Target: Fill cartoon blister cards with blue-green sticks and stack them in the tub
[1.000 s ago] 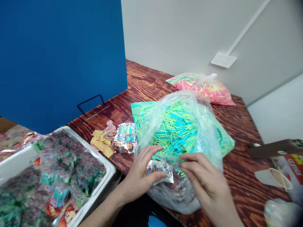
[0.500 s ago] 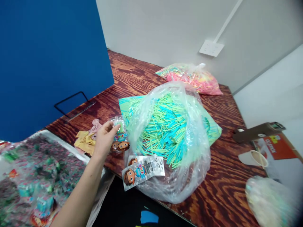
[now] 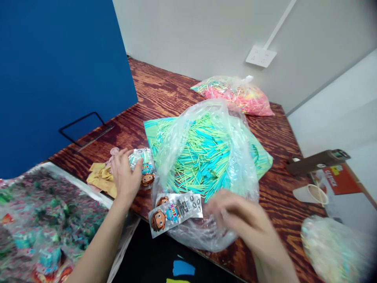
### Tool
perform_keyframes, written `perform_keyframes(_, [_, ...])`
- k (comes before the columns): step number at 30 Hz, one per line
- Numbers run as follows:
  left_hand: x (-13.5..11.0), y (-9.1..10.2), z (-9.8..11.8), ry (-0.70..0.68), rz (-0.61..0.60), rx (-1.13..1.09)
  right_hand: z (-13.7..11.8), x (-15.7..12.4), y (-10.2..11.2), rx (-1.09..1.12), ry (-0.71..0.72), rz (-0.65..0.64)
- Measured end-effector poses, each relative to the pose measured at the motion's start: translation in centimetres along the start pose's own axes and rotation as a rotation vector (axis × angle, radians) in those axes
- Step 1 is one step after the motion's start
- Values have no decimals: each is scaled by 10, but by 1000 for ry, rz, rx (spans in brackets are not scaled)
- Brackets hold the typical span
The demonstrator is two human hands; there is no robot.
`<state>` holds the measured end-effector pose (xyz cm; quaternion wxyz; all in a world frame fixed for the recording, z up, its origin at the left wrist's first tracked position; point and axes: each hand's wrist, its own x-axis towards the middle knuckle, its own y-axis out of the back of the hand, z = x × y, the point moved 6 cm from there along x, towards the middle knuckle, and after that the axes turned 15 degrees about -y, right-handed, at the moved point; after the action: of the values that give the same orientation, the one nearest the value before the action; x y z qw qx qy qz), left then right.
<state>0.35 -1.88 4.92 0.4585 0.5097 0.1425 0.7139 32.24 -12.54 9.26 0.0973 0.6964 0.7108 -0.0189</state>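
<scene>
My left hand [image 3: 126, 173], fingers spread, rests against the left side of a small stack of printed silver packets [image 3: 143, 167] on the table. My right hand [image 3: 240, 214] is blurred over the front of a large clear plastic bag [image 3: 247, 188], its fingers bent; whether they hold anything cannot be made out. That bag lies wide open and is heaped with thin green and blue sticks [image 3: 203, 153]. Two flat silver packets [image 3: 167, 216] with a cartoon face overlap on the bag's front edge, between my hands.
Yellow and pink cloths [image 3: 101, 177] lie left of my left hand. A large bag of packed pieces [image 3: 44, 220] fills the lower left. Behind is a tied bag of pink sticks [image 3: 241, 96]. To the right are a brown flask [image 3: 315, 162], a paper cup [image 3: 310, 194] and another filled bag [image 3: 326, 243].
My left hand has gone from pinching at the top of the packet stack to lying spread along its left side. My right hand has come into view from the lower right.
</scene>
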Motion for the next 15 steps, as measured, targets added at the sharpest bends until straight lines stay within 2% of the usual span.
perform_keyframes(3, [-26, 11, 46, -150, -46, -90, 20, 51, -19, -658, 102, -40])
perform_keyframes(5, [-53, 6, 82, -303, -200, -222, 39, 69, -31, -1065, 220, -9])
perform_keyframes(7, [-84, -6, 113, -454, -387, -313, 55, 74, -42, -1319, 313, -24])
perform_keyframes(9, [-108, -18, 127, -513, -530, -324, 63, 74, -50, -1452, 385, -45])
perform_keyframes(11, [-121, -28, 129, -528, -607, -307, 61, 73, -56, -1508, 433, -62])
perform_keyframes(15, [-125, -37, 124, -594, -675, -327, 52, 74, -64, -1557, 499, -85])
